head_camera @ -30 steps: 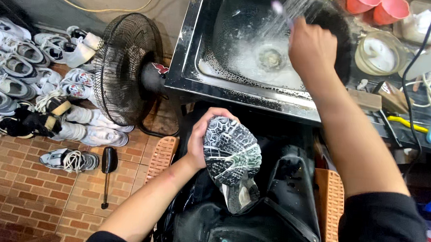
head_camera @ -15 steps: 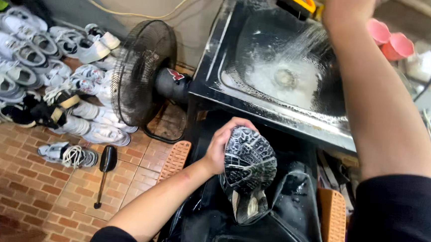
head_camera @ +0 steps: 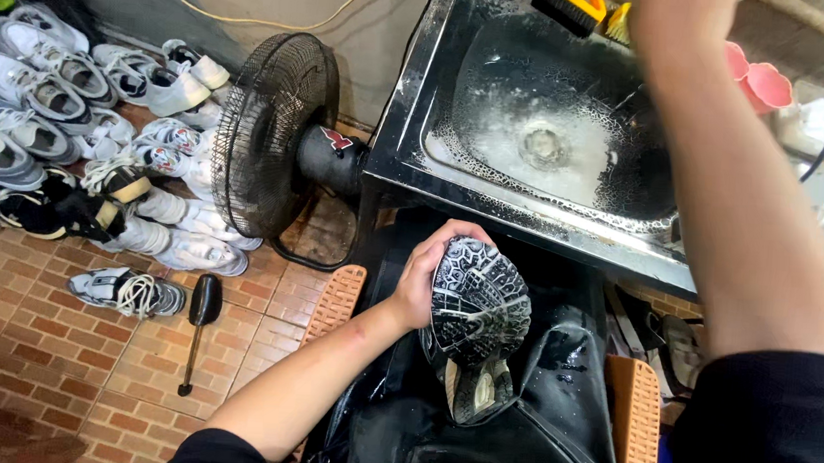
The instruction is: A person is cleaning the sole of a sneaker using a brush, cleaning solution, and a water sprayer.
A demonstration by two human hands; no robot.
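- Left hand [head_camera: 425, 278] grips the shoe [head_camera: 476, 321] sole-up, just below the sink [head_camera: 398, 154]; keep it steady.
- Right hand [head_camera: 678, 19] reaches toward the brush [head_camera: 571, 5]; its grip cannot be told.
- Seize the brush firmly.

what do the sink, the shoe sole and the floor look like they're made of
Sink: likely stainless steel, its wet rim shiny and reflective. Shoe sole, held in the left hand: probably rubber, with matte grey moulded tread. Floor: looks like reddish brick-pattern tile with pale joints.
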